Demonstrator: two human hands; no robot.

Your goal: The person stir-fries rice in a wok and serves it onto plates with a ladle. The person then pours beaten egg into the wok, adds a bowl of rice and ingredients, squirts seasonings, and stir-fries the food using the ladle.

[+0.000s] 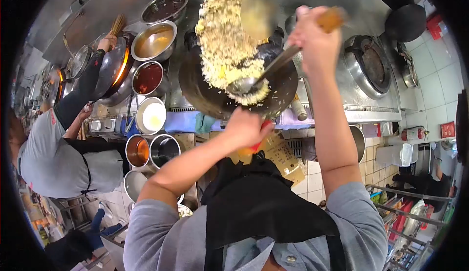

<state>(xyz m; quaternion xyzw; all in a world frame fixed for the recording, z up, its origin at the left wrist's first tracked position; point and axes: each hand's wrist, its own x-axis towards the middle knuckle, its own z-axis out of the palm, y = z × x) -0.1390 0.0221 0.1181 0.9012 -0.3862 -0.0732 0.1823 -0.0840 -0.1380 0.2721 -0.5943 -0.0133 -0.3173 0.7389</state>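
My left hand (244, 128) is closed at the near rim of a dark wok (195, 88), seemingly on its handle, with a bit of red (266, 127) showing beside the fingers. Above the wok a large mass of fried rice (220, 36) is in the air, blurred, with loose grains around it. My right hand (317, 36) is raised at the right, wrapped round the wooden end of a ladle (278, 61). The ladle's metal bowl dips into the rice over the wok. What exactly the left fingers wrap round is partly hidden.
Left of the wok stand metal bowls of dark liquid (163, 7), brown liquid (154, 41) and red sauce (148, 78), plus a white-filled bowl (151, 115). A co-worker (73, 149) works at another wok with flame. A second burner (369, 66) lies right; a cardboard sheet (281, 156) is below.
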